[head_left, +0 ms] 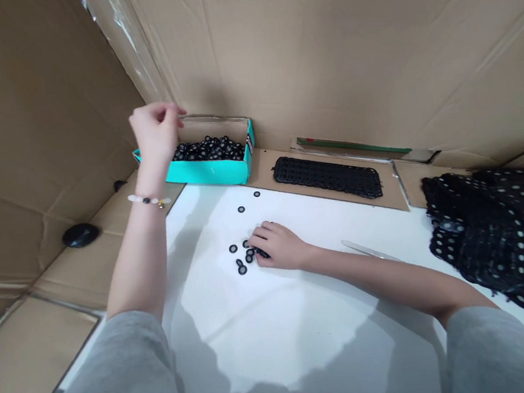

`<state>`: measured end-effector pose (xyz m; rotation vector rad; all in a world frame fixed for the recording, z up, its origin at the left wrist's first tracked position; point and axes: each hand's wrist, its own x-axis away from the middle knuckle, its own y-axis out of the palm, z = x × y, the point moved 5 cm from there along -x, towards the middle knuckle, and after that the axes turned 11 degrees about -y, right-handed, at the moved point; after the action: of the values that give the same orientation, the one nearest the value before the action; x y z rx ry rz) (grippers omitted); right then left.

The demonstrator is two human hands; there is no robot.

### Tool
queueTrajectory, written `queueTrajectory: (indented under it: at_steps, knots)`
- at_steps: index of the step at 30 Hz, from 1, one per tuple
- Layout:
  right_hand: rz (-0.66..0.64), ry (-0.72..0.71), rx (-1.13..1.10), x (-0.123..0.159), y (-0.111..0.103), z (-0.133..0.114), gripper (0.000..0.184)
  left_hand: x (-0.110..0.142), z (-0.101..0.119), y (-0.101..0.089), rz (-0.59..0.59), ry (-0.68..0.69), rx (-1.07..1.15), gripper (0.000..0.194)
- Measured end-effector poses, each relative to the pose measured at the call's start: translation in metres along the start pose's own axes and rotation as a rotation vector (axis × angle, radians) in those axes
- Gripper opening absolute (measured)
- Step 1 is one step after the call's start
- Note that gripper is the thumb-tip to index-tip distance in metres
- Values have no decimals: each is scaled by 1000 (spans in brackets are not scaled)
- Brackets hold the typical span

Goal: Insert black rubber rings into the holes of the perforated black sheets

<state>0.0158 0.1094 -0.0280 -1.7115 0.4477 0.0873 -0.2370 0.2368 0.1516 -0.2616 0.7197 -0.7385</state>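
Note:
My left hand (155, 130), with a beaded bracelet (146, 200) at the wrist, is raised over the left end of a teal cardboard box (209, 172). Its fingers are curled and pinched together; whether anything is between them I cannot make out. Many small black discs with grey centres (212, 148) fill the box. On the white tabletop (258, 329), my right hand (279, 245) is closed over some black discs (262, 253) under its fingertips. Several loose discs (233, 249) lie just left of those fingers, and two more (241, 209) sit farther back.
A black openwork strip (326, 176) lies on the cardboard ledge behind the table. At right is a heap of black dotted mesh (503, 238). A thin clear strip (370, 250) lies beyond my right forearm. Cardboard walls (322, 57) enclose the back and left, where a black round object (80, 235) rests.

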Motion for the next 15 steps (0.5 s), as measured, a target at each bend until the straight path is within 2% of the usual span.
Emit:
queueTrajectory:
  at_steps: [4,6,8,10,12,14,15]
  knots:
    - [-33,140,-13,4,-5,8,17,-15,-22,-36,88,-118,47,33]
    - [47,217,-154,-2,-16,17,13,-16,-20,-51,90,-136,28,37]
    - [204,277,-351,-17,-35,33,10,-13,-15,-63,88,-143,19,41]
    - [417,338,-458,-43,-62,59,9,-10,-9,-68,77,-139,19,44]
    - [588,386,-505,-83,-86,92,12,-7,-4,-68,56,-128,11,45]
    - [693,430,-606,-133,-101,126,21,-5,0,-64,22,-125,1,45]
    - [702,432,-677,-162,-104,140,27,-4,1,-62,7,-121,7,43]
